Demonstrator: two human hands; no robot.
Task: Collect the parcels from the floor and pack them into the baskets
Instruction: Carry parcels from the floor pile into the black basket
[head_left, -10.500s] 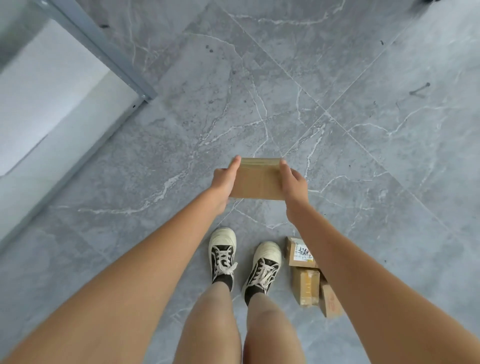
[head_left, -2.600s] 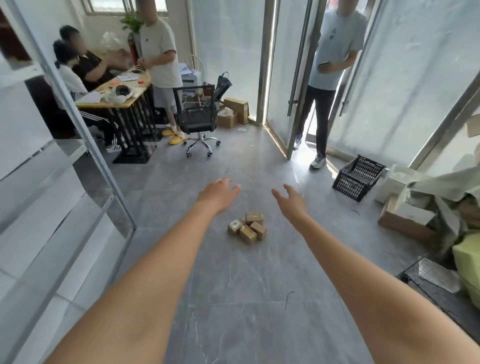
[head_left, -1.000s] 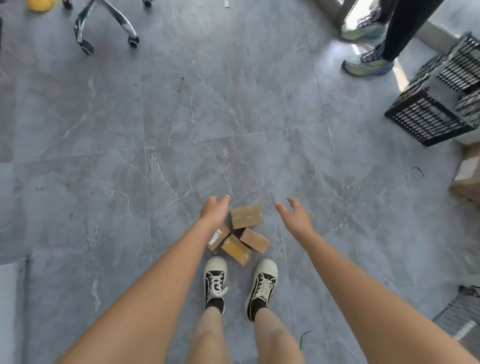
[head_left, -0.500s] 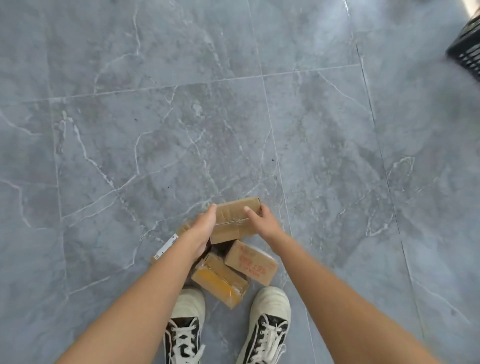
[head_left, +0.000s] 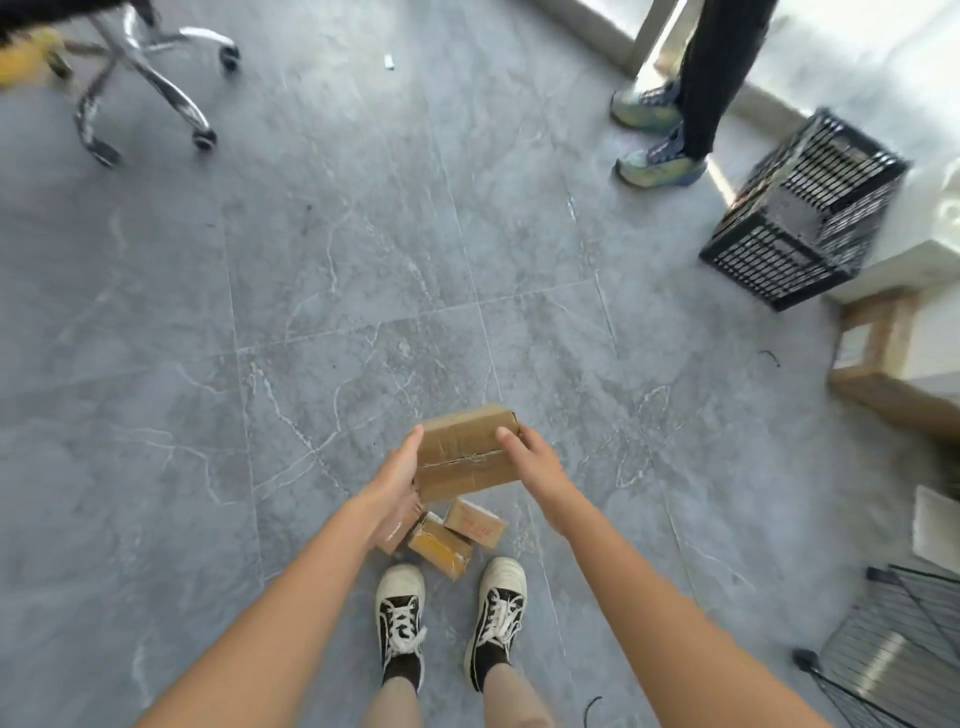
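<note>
One black slatted crate (head_left: 802, 208) is seen on the grey tiled floor (head_left: 311, 312) at far right. Above three parcels (head_left: 457, 535) left by the shoes, a taped cardboard parcel (head_left: 467, 453) is clamped between the left hand (head_left: 397, 475) and the right hand (head_left: 530, 460).

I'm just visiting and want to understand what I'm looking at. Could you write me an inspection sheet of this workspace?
Surface: grey marbled tile floor.
Job's things: cardboard parcel held off the floor; three small parcels on the floor by the white sneakers; black plastic crate at right; wire basket at lower right.
Clutter: open cardboard box; paper scrap.
Grippers: left hand and right hand grip the parcel's ends.
Cables: short dark strand near the right foot; cannot tell what it is.
Surroundings: office chair base; a bystander's legs.
</note>
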